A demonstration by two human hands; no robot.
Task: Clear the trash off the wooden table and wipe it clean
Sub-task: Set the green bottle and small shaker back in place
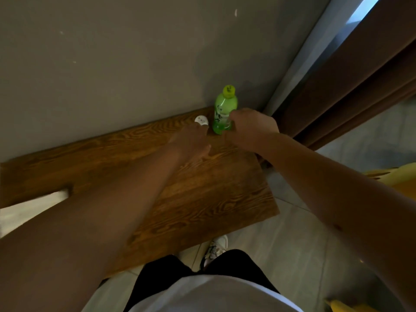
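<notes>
Near edge: your torso and a shoe (217,246) on the tile floor, desk (202,199) straight ahead with bare wood grain in the near half. A white blurred thing (33,206) sits at the near-left desk edge; can't tell what it is.

Mid-desk: your left hand (193,140) lies low over the wood, fingers pointing far, loosely extended, nothing visibly in it. Fingertips reach up to a small white object (201,120) near the wall; contact unclear.

Far right corner: green bottle (225,111), upright, long axis vertical, yellow-green cap on, standing close to the wall. Your right hand (252,128) is just beside it on the right, fingers curling toward the lower body. Grip looks part-closed around the bottle, but the far side is hidden, so I can't tell whether it's actually clamped.

Key relation: the bottle lies immediately left of your right hand, slightly far. Right hand is the nearer one; left is offset to the bottle's left.

My read: close sideways around the lower body, lift straight up. Wiping not yet started.
</notes>
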